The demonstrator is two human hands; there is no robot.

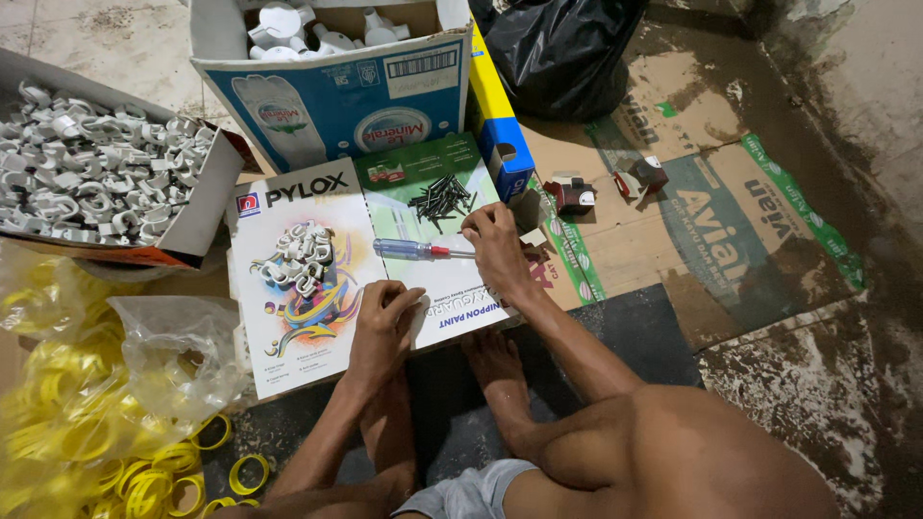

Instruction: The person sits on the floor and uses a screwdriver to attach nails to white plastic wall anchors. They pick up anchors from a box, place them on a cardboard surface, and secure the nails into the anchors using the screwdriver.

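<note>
My right hand [498,248] rests on a glossy brochure [437,288], fingertips pinched together just below a small pile of dark nails [440,200]. Whether it pinches something is too small to tell. A screwdriver with a clear blue handle [411,249] lies on the brochure, its shaft tip running under that hand. My left hand [383,322] lies curled in a loose fist on the seam between this brochure and a second one [288,346]. On the second brochure sits a heap of white plastic cable clips [298,258], up and left of the left hand.
A grey box of white clips [96,168] stands at the left. A blue-and-white carton of white fittings [332,91] is behind the brochures, and a black bag [558,53] further back. Clear bags of yellow rings [115,423] lie lower left. Two small dark red parts [606,187] sit on flattened cardboard.
</note>
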